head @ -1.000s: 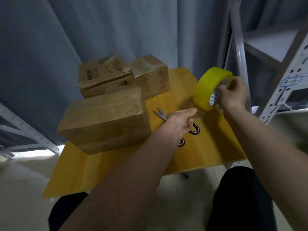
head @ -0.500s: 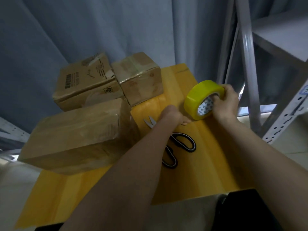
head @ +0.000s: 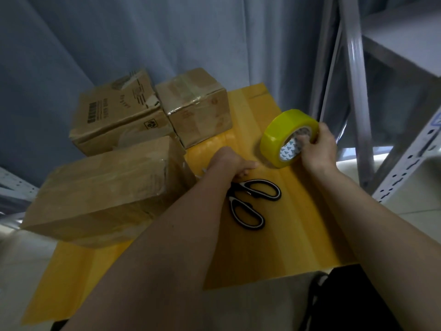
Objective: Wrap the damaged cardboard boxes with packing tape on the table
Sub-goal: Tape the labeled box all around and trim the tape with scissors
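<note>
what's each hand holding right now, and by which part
Right hand grips the yellow packing tape roll by its core rim. Left hand: cannot tell.

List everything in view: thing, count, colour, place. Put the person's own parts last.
cardboard boxes: three, brown, on the table's left half, one near and two behind
tape roll: one, yellow, on edge at the table's right side
scissors: one pair, black handles, mid-table
table: one, yellow wood
curtain: blue-grey, behind the table
shelving: grey metal, right
left hand: on the scissors' blade end, fingers curled
right hand: grips the tape roll
</note>
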Tool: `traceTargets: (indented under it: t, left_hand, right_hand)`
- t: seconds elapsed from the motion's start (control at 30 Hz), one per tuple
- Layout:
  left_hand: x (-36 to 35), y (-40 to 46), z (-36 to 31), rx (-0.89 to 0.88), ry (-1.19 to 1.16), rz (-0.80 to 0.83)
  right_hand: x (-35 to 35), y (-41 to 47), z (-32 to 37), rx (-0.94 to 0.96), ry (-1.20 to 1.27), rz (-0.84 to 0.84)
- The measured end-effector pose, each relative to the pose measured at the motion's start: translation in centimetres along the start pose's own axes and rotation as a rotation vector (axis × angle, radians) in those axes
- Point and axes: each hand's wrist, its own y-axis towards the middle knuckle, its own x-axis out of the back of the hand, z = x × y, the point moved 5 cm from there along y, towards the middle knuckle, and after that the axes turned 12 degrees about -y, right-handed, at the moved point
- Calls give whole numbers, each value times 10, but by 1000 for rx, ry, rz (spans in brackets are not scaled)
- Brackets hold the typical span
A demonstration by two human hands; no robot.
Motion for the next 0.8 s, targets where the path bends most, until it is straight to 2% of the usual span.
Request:
traceTargets:
  t: [0.17,0.2,0.27,0.33,0.37,0.4,0.47,0.53,0.57,0.63,0.7,0.77,0.8]
  left_hand:
    - [0,-34,-5,-283,-179,-139]
    - [2,-46,-9,-348,-222,-146]
    - [13,-75,-18,-500,-284,-185]
    - [39,-108,-27,-665,-269,-296]
    - [56,-123,-29,-723,-269,-356]
    - [75,-137,-29,-765,-282,-411]
    - [119,-158,-23,-793,-260,-537]
    - [166,-167,-3,-735,-77,-693]
    - [189,-168,12,-666,29,-757]
    - [230,-167,54,-454,149,-830]
    - [262,-166,104,-187,154,-839]
    - [277,-167,146,16,83,-765]
    - [277,-167,161,60,20,-692]
  right_hand:
    - [9,-12,1,-100,-82,72]
    - [15,-17,3,-135,-63,21]
    - [31,-34,14,-147,3,-202]
    - [42,-58,40,-7,45,-388]
    - [39,-68,56,81,51,-386]
    - [31,-77,74,154,41,-312]
    - [2,-95,107,191,39,35]
    - [-29,-119,133,138,130,408]
    - [-40,-130,142,108,156,503]
    - [-54,-146,152,54,139,570]
    - [-64,-158,155,-23,124,608]
    - [-74,-170,159,-74,150,656]
    - [-79,-175,161,-82,201,682]
